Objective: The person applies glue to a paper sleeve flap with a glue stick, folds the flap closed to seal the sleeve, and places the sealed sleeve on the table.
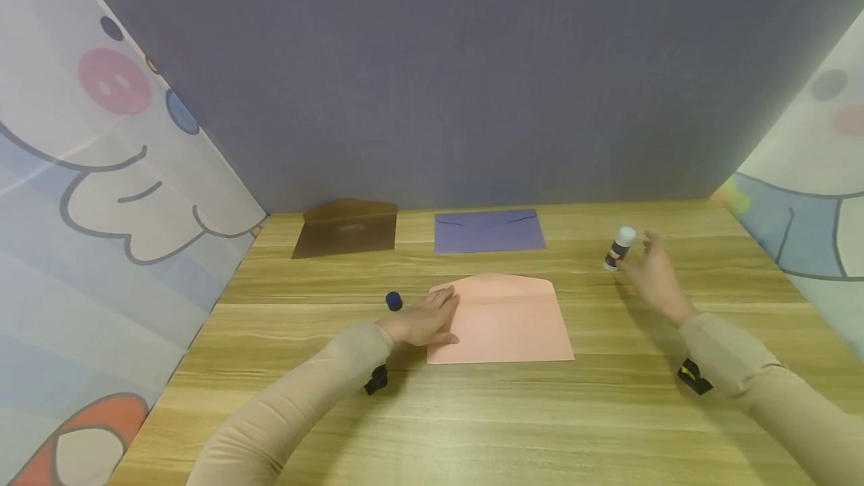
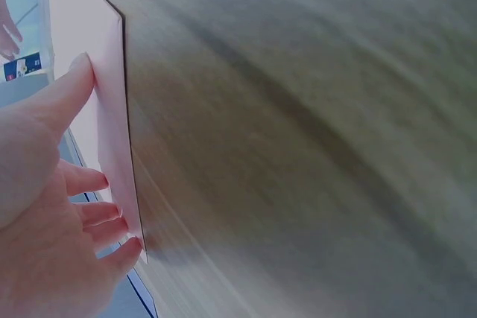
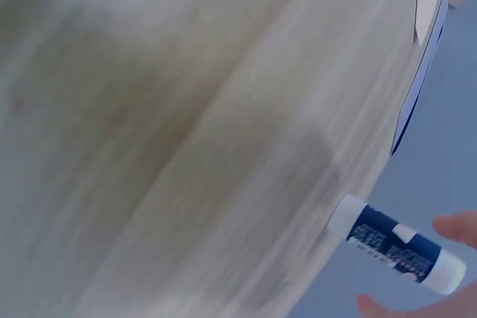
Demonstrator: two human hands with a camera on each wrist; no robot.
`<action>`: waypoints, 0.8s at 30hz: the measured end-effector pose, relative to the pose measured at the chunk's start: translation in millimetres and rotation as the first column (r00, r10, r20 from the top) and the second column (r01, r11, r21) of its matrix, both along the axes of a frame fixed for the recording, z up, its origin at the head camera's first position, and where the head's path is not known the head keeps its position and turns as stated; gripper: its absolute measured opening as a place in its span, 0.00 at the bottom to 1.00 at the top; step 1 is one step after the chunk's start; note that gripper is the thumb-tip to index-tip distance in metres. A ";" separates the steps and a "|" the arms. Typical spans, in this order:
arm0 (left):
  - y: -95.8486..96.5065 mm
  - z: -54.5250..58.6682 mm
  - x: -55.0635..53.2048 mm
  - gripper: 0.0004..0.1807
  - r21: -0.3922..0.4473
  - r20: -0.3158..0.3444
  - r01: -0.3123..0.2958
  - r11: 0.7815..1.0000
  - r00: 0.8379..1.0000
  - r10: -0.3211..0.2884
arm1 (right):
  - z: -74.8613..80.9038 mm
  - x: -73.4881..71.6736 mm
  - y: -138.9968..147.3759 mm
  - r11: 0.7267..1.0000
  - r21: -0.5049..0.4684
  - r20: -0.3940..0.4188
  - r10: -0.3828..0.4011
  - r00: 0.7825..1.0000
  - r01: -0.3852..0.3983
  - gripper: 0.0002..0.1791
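Observation:
A pink envelope (image 1: 506,325) lies on the table with its flap unfolded toward the back. My left hand (image 1: 425,319) rests on its left side, fingers spread and fairly straight; the left wrist view shows the thumb and fingertips on the pink paper (image 2: 112,109). At the right, a glue stick (image 1: 618,250) with a dark label and white ends stands upright on the table. My right hand (image 1: 656,280) is beside it, thumb and fingers parted. In the right wrist view, the glue stick (image 3: 395,243) shows between the parted thumb and finger, with a gap on the finger side.
A small dark blue cap (image 1: 394,301) sits left of the pink envelope. Farther back lie a brown envelope (image 1: 351,235), flap up, and a purple envelope (image 1: 489,232). A grey panel (image 1: 472,81) rises behind the wooden table (image 1: 472,426), with cartoon-printed sheets at both sides.

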State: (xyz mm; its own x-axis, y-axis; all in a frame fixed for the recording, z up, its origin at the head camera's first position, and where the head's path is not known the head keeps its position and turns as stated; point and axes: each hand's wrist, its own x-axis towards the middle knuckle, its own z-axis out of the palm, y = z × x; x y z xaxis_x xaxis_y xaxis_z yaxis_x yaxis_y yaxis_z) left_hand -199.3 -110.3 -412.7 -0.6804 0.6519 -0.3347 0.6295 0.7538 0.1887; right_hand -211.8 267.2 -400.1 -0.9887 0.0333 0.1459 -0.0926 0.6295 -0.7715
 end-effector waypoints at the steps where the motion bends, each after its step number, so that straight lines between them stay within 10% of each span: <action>1: 0.1 0.0 0.0 0.40 -0.001 -0.001 0.000 1.000 1.000 0.000 | 0.5 1.9 -1.0 1.000 -0.002 -0.016 -0.007 1.000 0.007 0.40; 8: -0.4 0.3 0.4 0.40 -0.001 -0.009 0.009 1.000 1.000 -0.009 | 3.8 11.1 -12.8 0.998 0.039 -0.169 -0.049 0.984 0.056 0.40; 12: -0.5 0.3 0.3 0.40 -0.002 -0.015 0.018 1.000 1.000 -0.018 | 3.1 11.1 -22.3 0.990 0.126 -0.366 -0.016 0.931 0.067 0.37; 16: -0.6 0.6 0.1 0.40 0.000 -0.019 0.022 1.000 1.000 -0.022 | 2.1 11.8 -31.8 0.960 0.278 -0.497 0.114 0.860 0.033 0.35; 24: -0.2 0.6 0.2 0.40 0.003 -0.021 0.019 1.000 1.000 -0.019 | -5.2 11.2 -47.2 0.868 0.478 -0.454 0.376 0.808 -0.135 0.33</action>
